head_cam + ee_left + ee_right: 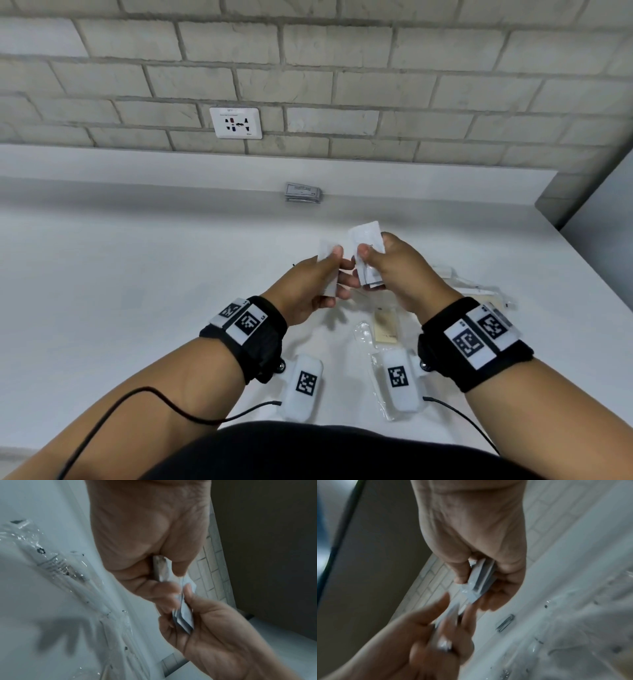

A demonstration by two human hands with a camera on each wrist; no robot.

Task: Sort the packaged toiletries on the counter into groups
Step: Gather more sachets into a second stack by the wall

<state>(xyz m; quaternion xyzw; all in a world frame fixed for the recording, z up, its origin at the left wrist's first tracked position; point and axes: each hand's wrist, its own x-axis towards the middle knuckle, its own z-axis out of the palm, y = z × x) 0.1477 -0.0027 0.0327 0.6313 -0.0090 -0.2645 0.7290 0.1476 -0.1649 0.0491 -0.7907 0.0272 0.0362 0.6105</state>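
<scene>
Hands raised together over the white counter [137, 274], my left hand [308, 287] pinching one white sachet [327, 270] thumb-on-top, my right hand [400, 270] at its 3 o'clock, fingers curled round a small stack of sachets [368, 240], clear-wrapped toiletries [383, 329] below at 6 o'clock.

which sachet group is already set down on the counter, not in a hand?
The small stack of sachets at the back of the counter, below the wall socket. The other sachets are held in the left hand and right hand.
</scene>
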